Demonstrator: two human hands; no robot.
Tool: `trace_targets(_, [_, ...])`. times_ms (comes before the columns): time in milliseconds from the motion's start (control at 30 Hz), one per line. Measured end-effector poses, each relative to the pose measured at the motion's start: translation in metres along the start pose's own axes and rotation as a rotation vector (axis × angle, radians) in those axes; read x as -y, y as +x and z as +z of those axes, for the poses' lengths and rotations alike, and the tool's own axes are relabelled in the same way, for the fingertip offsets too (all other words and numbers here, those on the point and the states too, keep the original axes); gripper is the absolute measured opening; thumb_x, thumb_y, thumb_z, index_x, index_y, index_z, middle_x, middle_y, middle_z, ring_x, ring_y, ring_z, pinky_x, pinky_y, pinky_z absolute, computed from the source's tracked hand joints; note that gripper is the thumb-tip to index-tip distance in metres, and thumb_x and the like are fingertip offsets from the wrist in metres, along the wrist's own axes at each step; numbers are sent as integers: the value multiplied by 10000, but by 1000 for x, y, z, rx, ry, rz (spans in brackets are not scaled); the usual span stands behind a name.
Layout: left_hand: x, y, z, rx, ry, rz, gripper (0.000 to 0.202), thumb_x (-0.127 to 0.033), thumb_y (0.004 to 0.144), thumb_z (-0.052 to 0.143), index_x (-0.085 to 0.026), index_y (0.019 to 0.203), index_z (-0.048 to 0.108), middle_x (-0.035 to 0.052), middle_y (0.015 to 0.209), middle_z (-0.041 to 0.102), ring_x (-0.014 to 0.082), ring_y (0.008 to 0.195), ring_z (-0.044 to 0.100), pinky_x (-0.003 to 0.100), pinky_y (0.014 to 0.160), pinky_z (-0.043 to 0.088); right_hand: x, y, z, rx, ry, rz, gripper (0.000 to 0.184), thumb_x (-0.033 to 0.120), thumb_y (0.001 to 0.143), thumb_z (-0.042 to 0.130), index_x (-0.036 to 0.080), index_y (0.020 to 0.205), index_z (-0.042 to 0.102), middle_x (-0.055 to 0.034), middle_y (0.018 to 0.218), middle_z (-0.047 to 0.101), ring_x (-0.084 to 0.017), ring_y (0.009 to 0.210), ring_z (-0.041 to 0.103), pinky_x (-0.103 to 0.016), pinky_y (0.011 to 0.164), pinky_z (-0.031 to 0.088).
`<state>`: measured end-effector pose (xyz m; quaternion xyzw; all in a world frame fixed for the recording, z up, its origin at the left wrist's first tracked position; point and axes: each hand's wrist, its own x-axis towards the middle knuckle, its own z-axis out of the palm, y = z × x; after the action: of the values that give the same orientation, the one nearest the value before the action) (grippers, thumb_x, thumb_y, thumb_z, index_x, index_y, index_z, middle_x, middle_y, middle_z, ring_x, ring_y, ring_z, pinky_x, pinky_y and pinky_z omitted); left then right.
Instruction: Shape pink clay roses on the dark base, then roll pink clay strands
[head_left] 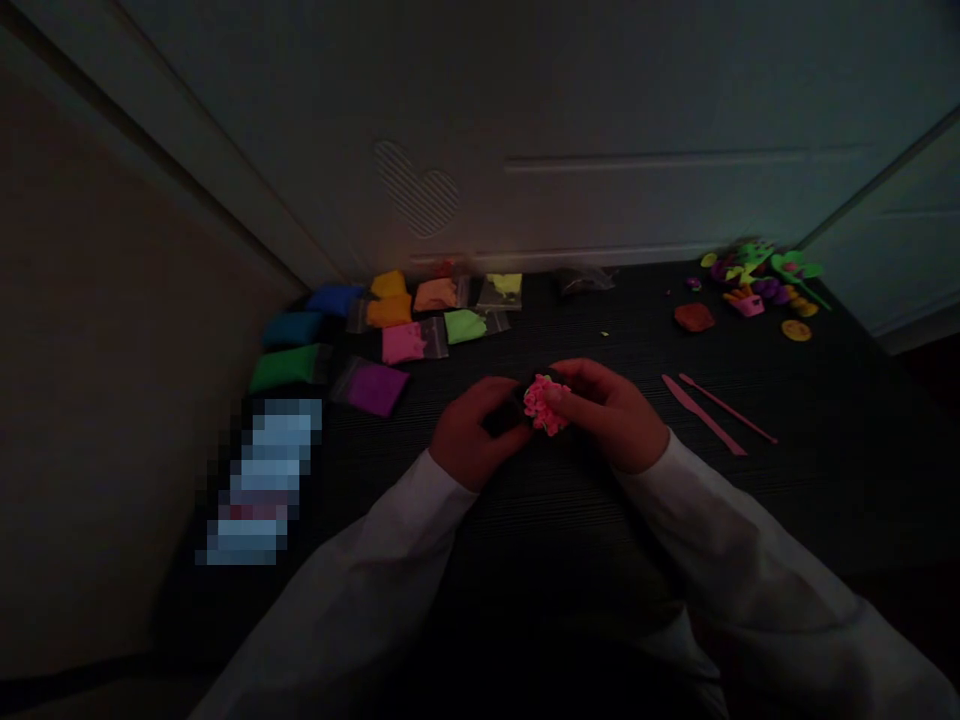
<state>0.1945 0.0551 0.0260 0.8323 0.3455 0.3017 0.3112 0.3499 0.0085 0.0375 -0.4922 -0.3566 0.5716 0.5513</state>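
Observation:
Both my hands meet over a dark ribbed mat (570, 520) in dim light. My left hand (472, 435) is closed on a small dark piece that I cannot make out. My right hand (611, 410) pinches a lumpy pink clay piece (544, 405) held against that dark piece. White sleeves cover both forearms.
Several small bags of coloured clay (390, 335) lie at the back left of the mat. Two pink modelling tools (712, 410) lie to the right of my hands. Finished clay figures (757, 285) and a red-brown lump (694, 317) sit at the back right. A pale wall panel (570, 150) stands behind.

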Motion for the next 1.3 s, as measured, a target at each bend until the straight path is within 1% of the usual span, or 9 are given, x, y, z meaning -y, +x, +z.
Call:
trace_targets(100, [-2, 0, -2, 37, -69, -32, 254, -256, 642, 609, -167, 876, 568, 33, 886, 596, 153, 810, 558, 289, 727, 442, -4, 2, -2, 38, 89, 46, 308, 276, 578, 694, 198, 848, 570, 30, 758, 611, -75, 654, 552, -222, 625, 438])
trace_targets(167, [0, -1, -1, 44, -110, -82, 266, -271, 632, 621, -170, 872, 567, 31, 871, 598, 156, 798, 560, 302, 731, 441, -5, 3, -3, 63, 141, 60, 288, 270, 589, 688, 199, 845, 577, 29, 761, 615, -76, 648, 555, -219, 610, 434])
trace_targets(300, [5, -3, 3, 40, -300, -217, 349, -300, 603, 650, -175, 908, 535, 36, 861, 606, 165, 789, 568, 332, 736, 447, -2, 4, -3, 30, 197, 115, 281, 260, 574, 697, 187, 820, 584, 30, 725, 618, -72, 615, 554, -212, 579, 424])
trace_targets(433, [1, -1, 3, 49, -505, -268, 312, -260, 576, 674, -162, 835, 530, 22, 825, 607, 149, 774, 573, 311, 739, 454, 3, 3, 0, 17, 244, 153, 274, 267, 547, 708, 183, 781, 593, 27, 684, 614, -77, 582, 542, -223, 557, 426])
trace_targets(600, [-4, 3, -1, 63, -562, -281, 266, -228, 557, 688, -158, 769, 542, -1, 765, 608, 129, 738, 564, 286, 712, 450, 4, 3, 2, 36, 247, 154, 242, 296, 571, 688, 185, 770, 602, 22, 682, 614, -82, 583, 541, -234, 563, 436])
trace_targets(1000, [3, 2, 1, 66, -695, -305, 245, -221, 536, 701, -174, 727, 554, -21, 725, 592, 117, 697, 552, 282, 686, 446, 2, 2, 0, 134, 368, 239, 155, 272, 647, 637, 182, 767, 603, 30, 671, 602, -66, 595, 537, -195, 572, 427])
trace_targets(1100, [3, 2, 2, 68, -724, -308, 280, -212, 529, 704, -176, 758, 547, -11, 757, 592, 123, 718, 557, 283, 691, 453, 1, 2, 0, 136, 357, 239, 163, 286, 651, 630, 188, 778, 599, 26, 685, 598, -79, 610, 535, -216, 585, 430])
trace_targets(1200, [4, 2, 2, 26, -794, -290, 347, -193, 518, 709, -192, 814, 529, -3, 823, 581, 124, 757, 558, 270, 695, 456, 1, 3, 0, 121, 359, 214, 160, 298, 660, 621, 192, 778, 598, 32, 680, 591, -77, 605, 528, -219, 587, 431])
trace_targets(1300, [4, 1, 2, 12, -855, -277, 325, -180, 530, 702, -198, 804, 526, -10, 806, 567, 111, 734, 552, 250, 663, 455, 3, 3, 0, 126, 381, 198, 137, 291, 670, 610, 187, 759, 597, 42, 647, 577, -64, 569, 514, -200, 555, 426])
